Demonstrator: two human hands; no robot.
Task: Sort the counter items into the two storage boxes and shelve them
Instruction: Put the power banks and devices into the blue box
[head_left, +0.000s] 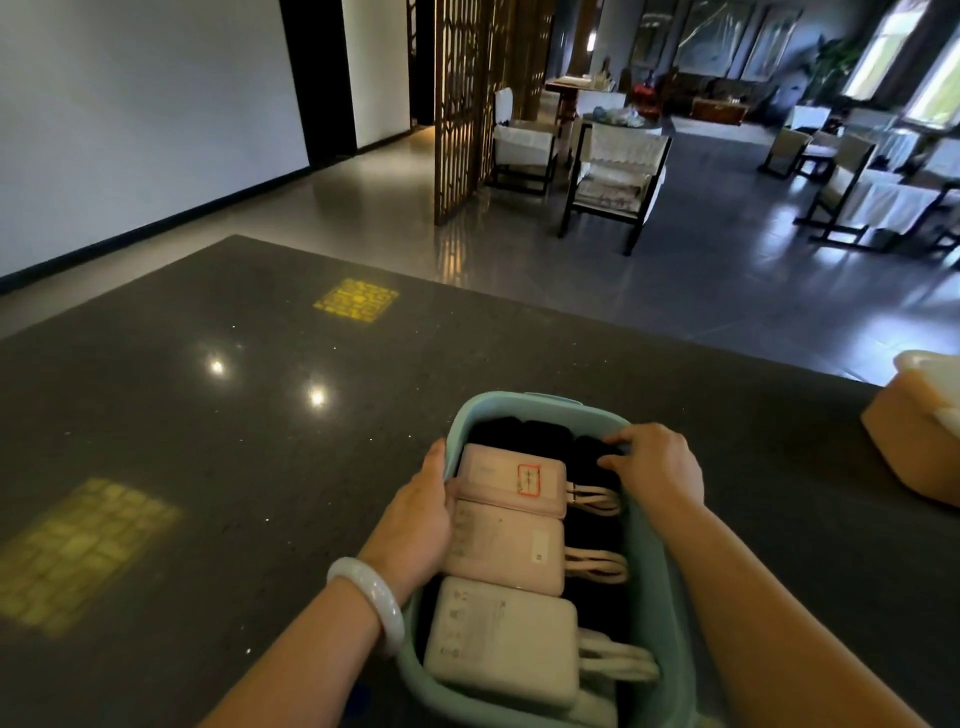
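Storage box (652, 561), pale green plastic, rounded corners, sits on the dark speckled surface (208, 441) at the near edge, close to the person. Inside: 3 flat rectangular packs in a row along the left side, 2 pink (511, 480) (506, 548) and 1 off-white (506, 642) nearest the camera, each with short looped cables on its right. Dark folded items (524, 431) fill the far end and the right side under the cables.

Left hand (421, 519) grips the box's left wall, thumb over the rim, touching the pink packs; its other fingers are hidden outside the wall. White bangle (371, 597) on that wrist. Right hand (657, 465) rests on the right rim at the far end, fingers (621, 436) curled down onto the dark items; whether they pinch anything I cannot tell.

A 2nd box (904, 441), peach-coloured, stands on the surface well apart at the right edge of view, partly cut off.
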